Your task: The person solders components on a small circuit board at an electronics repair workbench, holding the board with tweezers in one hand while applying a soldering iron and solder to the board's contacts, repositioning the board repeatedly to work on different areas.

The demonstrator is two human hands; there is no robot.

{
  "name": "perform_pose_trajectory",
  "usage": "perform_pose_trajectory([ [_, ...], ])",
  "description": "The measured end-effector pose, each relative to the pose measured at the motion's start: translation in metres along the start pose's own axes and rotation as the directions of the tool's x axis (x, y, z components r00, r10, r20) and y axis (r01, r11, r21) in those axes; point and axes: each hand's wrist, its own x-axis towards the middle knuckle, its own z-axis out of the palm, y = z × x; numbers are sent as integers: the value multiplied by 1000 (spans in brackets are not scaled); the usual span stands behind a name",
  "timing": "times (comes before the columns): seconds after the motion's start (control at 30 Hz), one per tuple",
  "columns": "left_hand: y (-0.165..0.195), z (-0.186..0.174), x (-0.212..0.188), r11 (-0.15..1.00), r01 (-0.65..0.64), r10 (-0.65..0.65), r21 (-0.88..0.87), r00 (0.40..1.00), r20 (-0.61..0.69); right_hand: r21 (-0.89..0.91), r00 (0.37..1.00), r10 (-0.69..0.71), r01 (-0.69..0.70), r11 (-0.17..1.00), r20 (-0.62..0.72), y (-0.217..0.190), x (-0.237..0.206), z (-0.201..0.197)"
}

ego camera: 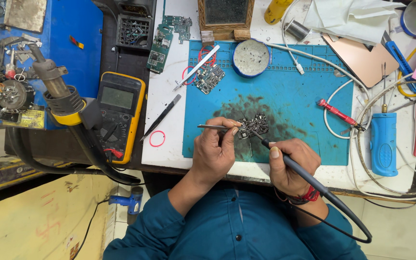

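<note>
The circuit board lies dark and small on the scorched middle of the blue work mat, just beyond the person's knuckles at the near edge of the bench. The left hand has its fingers pressed together around slim tweezers, whose tips reach the board's left edge. The right hand is curled shut on a black soldering iron, held like a pen, with the tip touching the board from the near right. From where I stand the danger looks plain: the board seems pinned only by those tweezers, so a slip could skate it across the mat and drag the hot tip over neighbouring parts. The iron's cable loops low past the wrist and could snag and jerk the hand. Farther out, a red-handled tool and white wires lie near on the right. Beyond them, a round tin and a second board sit at the mat's far edge, well apart. A yellow multimeter rests off to the left.
</note>
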Motion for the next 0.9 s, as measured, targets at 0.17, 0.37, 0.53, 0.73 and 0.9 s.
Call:
perform_pose_trajectory([
  [0.17,0,0,0,1000,2,-2,1,1000,5,1,1000,-5,5,1000,-4,0,0,1],
  [0.37,-1,0,0,1000,4,-4,-2,1000,3,-1,1000,-7,7,1000,-3,0,0,1],
  [0.53,-1,0,0,1000,-15,15,-6,1000,-7,-8,1000,-1,1,1000,2,-1,0,1],
  [0.73,0,0,-1,1000,2,-2,7,1000,-8,-15,1000,20,-20,1000,-5,-1,-1,1],
  [0.9,0,0,-1,1000,-1,1,9,1000,-6,-11,1000,-9,9,1000,8,0,1,1],
])
